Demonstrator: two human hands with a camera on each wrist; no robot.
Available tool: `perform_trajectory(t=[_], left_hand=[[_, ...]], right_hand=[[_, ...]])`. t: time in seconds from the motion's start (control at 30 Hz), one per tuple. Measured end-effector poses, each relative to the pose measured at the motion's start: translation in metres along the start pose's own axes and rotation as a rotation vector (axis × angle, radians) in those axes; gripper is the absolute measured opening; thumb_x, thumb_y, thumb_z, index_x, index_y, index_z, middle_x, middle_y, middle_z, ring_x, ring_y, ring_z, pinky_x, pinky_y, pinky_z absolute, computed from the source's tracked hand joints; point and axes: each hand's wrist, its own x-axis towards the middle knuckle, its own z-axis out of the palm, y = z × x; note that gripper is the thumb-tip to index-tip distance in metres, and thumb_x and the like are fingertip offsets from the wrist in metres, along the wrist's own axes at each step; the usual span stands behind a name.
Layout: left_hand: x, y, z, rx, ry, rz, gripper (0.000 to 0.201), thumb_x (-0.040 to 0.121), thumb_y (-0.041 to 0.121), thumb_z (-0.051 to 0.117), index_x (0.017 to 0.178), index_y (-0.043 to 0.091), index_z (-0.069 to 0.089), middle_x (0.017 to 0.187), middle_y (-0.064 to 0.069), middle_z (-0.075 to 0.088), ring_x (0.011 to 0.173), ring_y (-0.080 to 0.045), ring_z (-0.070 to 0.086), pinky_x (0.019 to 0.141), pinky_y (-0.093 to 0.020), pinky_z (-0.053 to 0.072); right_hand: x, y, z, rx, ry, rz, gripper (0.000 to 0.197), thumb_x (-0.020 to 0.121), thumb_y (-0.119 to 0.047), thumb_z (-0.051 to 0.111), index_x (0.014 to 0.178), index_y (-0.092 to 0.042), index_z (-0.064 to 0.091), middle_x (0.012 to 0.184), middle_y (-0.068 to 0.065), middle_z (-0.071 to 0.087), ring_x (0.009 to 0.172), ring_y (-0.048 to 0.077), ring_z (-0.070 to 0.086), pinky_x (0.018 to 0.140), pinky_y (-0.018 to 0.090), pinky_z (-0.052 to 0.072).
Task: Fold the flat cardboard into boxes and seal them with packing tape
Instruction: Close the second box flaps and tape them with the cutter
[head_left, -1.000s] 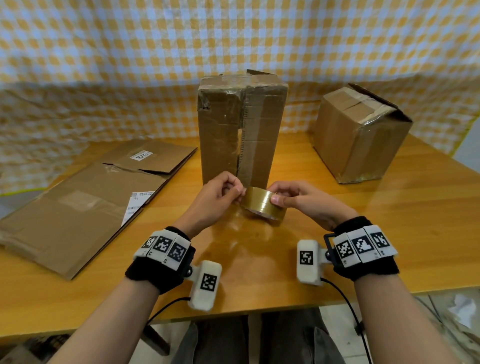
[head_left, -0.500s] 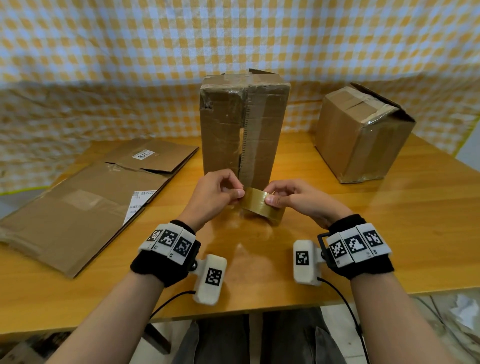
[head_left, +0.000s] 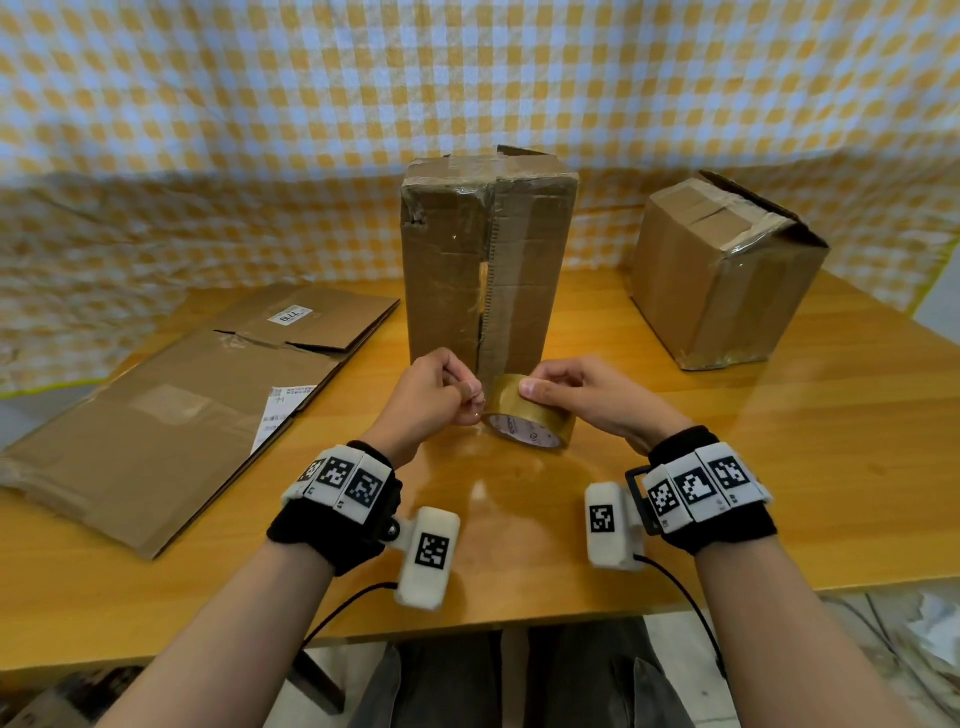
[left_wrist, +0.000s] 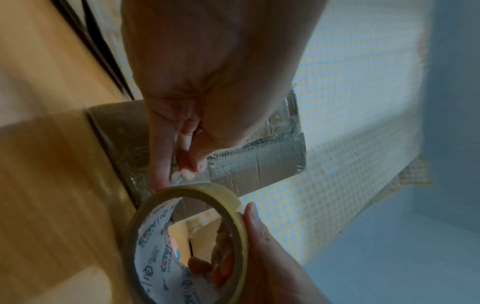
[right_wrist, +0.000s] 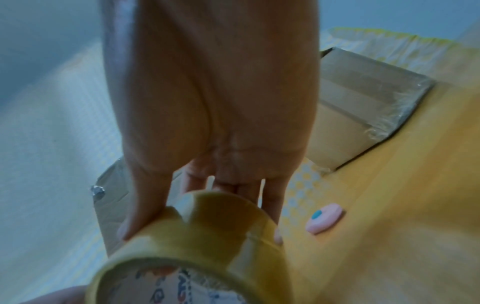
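Observation:
A roll of brown packing tape (head_left: 530, 415) is held just above the table in front of a tall upright cardboard box (head_left: 488, 260). My right hand (head_left: 566, 392) grips the roll, thumb on its outer face and fingers on the far side (right_wrist: 275, 205). My left hand (head_left: 447, 395) pinches the loose tape end (left_wrist: 182, 176) between thumb and forefinger at the roll's left rim (left_wrist: 187, 236). The tall box has a taped top and a vertical seam down its front. Flattened cardboard (head_left: 171, 415) lies to the left.
A second taped box (head_left: 727, 270) sits at the back right. A small pink object with a blue spot (right_wrist: 324, 220) lies on the wooden table (head_left: 779, 467). A yellow checked cloth (head_left: 467, 78) hangs behind. Two flat sheets overlap at the table's left side.
Both hands and the tape roll have risen slightly toward the tall box's base. The left fingers have closed on the tape end at the roll's edge.

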Motion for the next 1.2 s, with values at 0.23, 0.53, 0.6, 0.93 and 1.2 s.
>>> perform_trajectory(t=[0.23,0.53,0.6,0.93,1.2], left_hand=[[0.005,-0.004,-0.002,-0.018,0.021,-0.065,0.005,0.100,0.003,0.053,0.101,0.003,0.057,0.088,-0.007,0.062,0.075,-0.015,0.065,0.060,-0.024,0.058],[0.003,-0.008,-0.011,-0.123,0.019,-0.112,0.001,0.100,0.006,0.055,0.100,0.005,0.055,0.092,-0.011,0.060,0.078,-0.017,0.065,0.064,-0.025,0.060],[0.002,-0.006,-0.014,-0.148,0.014,-0.105,0.001,0.100,0.007,0.054,0.100,0.006,0.055,0.091,-0.010,0.060,0.077,-0.015,0.065,0.064,-0.025,0.060],[-0.003,0.002,-0.019,-0.185,0.028,-0.038,0.007,0.100,0.007,0.055,0.104,0.002,0.057,0.087,-0.011,0.060,0.070,-0.012,0.064,0.061,-0.021,0.058],[-0.010,0.016,-0.048,-0.085,0.078,0.067,0.006,0.098,0.004,0.057,0.095,0.006,0.061,0.083,-0.011,0.062,0.070,-0.015,0.065,0.066,-0.024,0.057]], right_hand=[[-0.007,0.012,0.009,0.144,0.000,0.016,0.046,0.087,-0.054,0.065,0.089,-0.009,0.075,0.090,0.010,0.070,0.084,0.011,0.061,0.083,0.029,0.043],[-0.010,0.007,0.012,0.205,-0.001,-0.043,0.030,0.097,-0.038,0.063,0.075,-0.018,0.061,0.079,-0.001,0.056,0.084,0.013,0.052,0.085,0.036,0.037],[-0.010,0.003,0.012,0.237,0.009,-0.082,0.036,0.093,-0.046,0.065,0.077,-0.014,0.059,0.081,0.004,0.050,0.084,0.017,0.048,0.084,0.038,0.035],[-0.012,-0.014,0.016,0.317,0.099,-0.147,0.057,0.091,-0.045,0.064,0.106,0.010,0.057,0.105,0.032,0.059,0.091,0.025,0.059,0.083,0.040,0.045],[-0.013,-0.018,-0.007,0.082,0.135,-0.122,0.050,0.084,-0.047,0.077,0.076,-0.001,0.059,0.070,0.006,0.051,0.066,0.015,0.050,0.065,0.030,0.040]])
